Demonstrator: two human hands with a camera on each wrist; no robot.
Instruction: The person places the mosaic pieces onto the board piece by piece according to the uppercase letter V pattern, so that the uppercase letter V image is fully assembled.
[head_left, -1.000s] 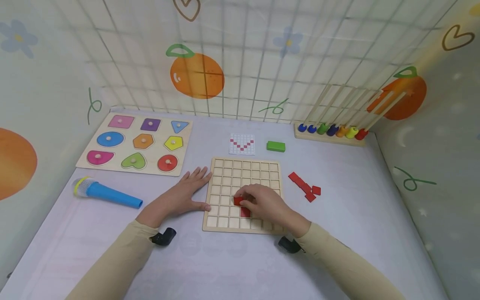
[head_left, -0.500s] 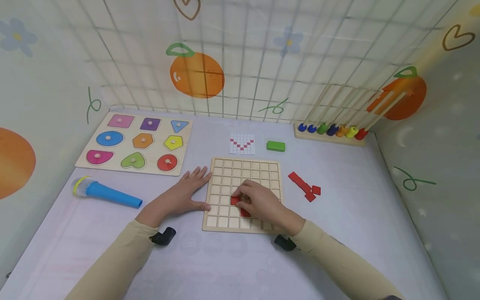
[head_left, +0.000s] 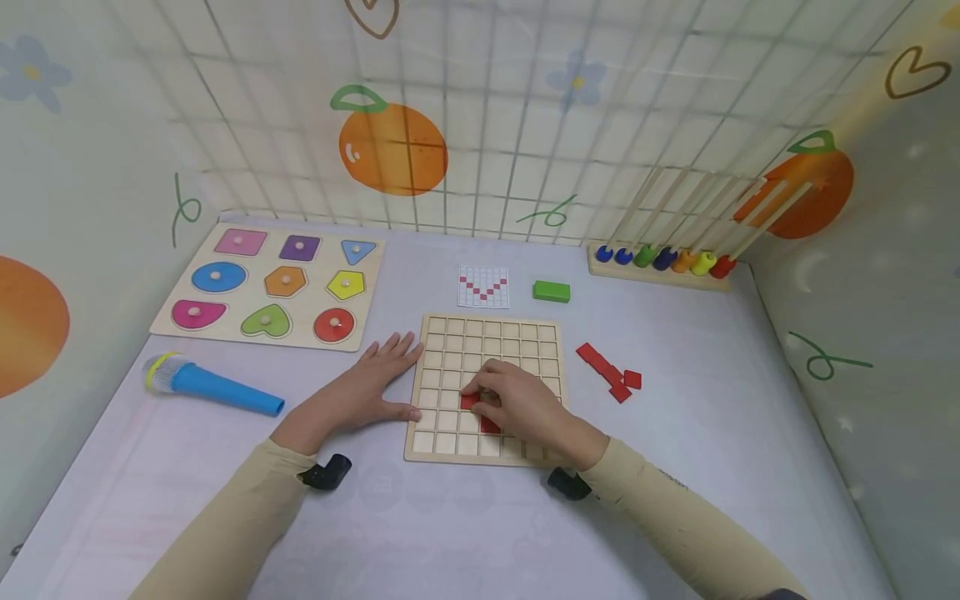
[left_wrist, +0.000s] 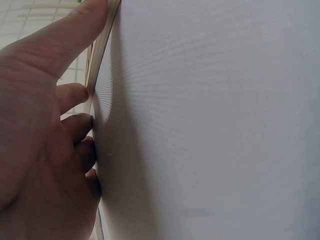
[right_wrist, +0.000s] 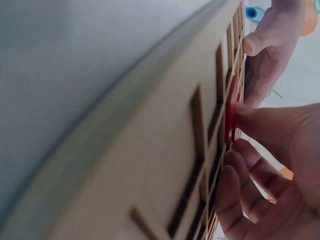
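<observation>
A wooden grid board (head_left: 413, 417) with square cells lies on the table. My left hand (head_left: 363, 387) rests at its left edge, fingers spread and thumb on the frame; in the left wrist view the thumb (left_wrist: 75, 35) and fingertips meet the board's edge. Over the middle of the grid, my right hand (head_left: 521, 404) has thumb and index finger at opposite sides of a red square tile (head_left: 469, 401), which sits flat at a cell. A second red tile (head_left: 491, 425) lies one cell lower and to the right, partly under that hand.
Several loose red tiles (head_left: 600, 362) lie right of the board. Behind it are a pattern card (head_left: 483, 287) and a green block (head_left: 551, 292). A shape puzzle (head_left: 300, 342), toy microphone (head_left: 225, 390) and bead counting rack (head_left: 660, 279) stand around.
My right hand has moved slightly left and lowered the red tile from a tilted position to flat in a cell. The left hand has stayed at the board's edge.
</observation>
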